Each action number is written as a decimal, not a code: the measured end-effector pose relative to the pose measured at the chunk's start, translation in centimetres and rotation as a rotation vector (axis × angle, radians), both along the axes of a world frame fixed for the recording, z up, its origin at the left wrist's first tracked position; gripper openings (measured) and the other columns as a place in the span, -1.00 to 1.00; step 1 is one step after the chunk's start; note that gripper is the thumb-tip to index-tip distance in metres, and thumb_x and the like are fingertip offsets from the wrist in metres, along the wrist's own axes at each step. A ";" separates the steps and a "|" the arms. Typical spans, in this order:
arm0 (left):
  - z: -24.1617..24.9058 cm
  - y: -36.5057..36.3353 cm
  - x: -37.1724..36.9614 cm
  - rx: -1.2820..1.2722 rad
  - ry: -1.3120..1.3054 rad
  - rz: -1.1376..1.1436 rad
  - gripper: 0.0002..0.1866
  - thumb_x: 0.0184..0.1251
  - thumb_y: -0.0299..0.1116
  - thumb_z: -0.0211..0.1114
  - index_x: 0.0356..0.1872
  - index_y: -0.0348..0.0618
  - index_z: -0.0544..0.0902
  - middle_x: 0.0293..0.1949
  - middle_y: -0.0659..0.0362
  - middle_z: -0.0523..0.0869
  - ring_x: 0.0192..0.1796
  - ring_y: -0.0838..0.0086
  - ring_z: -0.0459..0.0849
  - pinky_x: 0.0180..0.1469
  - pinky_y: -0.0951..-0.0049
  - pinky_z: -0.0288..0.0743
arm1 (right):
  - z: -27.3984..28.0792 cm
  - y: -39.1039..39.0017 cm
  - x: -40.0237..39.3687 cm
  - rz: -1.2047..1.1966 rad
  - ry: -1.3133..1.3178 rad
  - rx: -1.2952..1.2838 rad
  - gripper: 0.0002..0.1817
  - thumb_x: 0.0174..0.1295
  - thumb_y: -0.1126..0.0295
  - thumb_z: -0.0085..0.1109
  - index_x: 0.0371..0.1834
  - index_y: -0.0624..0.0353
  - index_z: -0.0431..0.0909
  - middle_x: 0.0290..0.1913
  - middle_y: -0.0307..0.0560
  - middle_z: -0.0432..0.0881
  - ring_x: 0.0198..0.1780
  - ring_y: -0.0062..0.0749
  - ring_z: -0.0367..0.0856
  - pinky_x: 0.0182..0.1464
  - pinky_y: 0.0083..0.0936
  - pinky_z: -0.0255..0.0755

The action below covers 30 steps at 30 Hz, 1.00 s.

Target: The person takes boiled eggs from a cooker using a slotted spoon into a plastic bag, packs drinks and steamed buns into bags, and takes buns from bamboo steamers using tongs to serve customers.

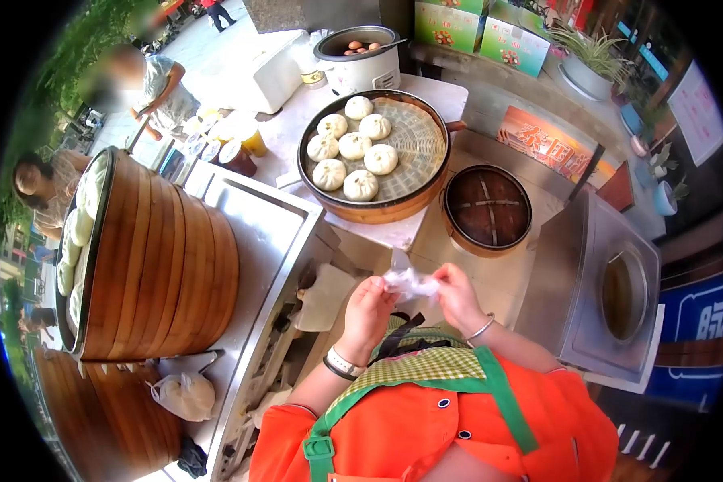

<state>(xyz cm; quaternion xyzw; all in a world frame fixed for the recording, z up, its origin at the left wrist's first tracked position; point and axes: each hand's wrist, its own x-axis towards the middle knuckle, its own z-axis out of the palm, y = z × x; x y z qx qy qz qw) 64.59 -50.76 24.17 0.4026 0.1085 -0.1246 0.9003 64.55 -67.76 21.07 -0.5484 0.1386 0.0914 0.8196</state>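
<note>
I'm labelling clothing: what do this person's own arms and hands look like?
The left hand and right hand are ungloved. A white band and a dark band circle the left wrist, a thin silvery bangle the right. The orange sleeves stop short of the wrists.

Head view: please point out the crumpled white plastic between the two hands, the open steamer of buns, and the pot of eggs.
Crumpled white plastic (410,283): head view, on its bunched middle.
Open steamer (377,214): head view, on its outer wooden wall.
Pot of eggs (355,76): head view, on its white outer side.
</note>
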 end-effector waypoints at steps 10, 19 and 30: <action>5.8 1.4 15.5 -0.149 -0.236 -1.131 -0.25 0.15 -0.16 0.29 0.28 -0.33 0.19 -0.07 0.12 0.50 -0.20 0.53 0.55 -0.23 0.61 0.45 | 9.6 -1.5 16.2 0.411 -0.117 0.534 -0.98 0.30 0.47 -0.09 -0.30 0.13 0.32 -0.42 -0.29 0.42 -0.45 -0.67 0.38 -0.41 -0.75 0.30; 8.3 0.0 23.9 0.197 -0.933 -0.996 -0.65 0.14 -0.24 0.27 -0.11 -0.23 0.53 -0.25 0.09 0.59 -0.23 0.33 0.54 -0.19 0.43 0.40 | 4.8 -8.4 40.8 0.238 -0.084 -0.235 -0.55 0.15 0.43 0.15 0.10 0.16 0.25 -0.27 -0.19 0.47 -0.32 -0.57 0.41 -0.24 -0.61 0.38; 6.4 -4.3 33.2 0.155 -0.085 0.018 -0.72 0.15 -0.31 0.22 -0.16 -0.22 0.49 -0.19 0.12 0.57 -0.17 0.39 0.57 -0.09 0.41 0.49 | 8.1 -7.1 68.1 0.492 -1.285 -0.924 -0.82 0.16 0.33 0.14 -0.19 0.08 0.57 -0.29 -0.15 0.57 -0.23 -0.29 0.50 -0.15 -0.44 0.40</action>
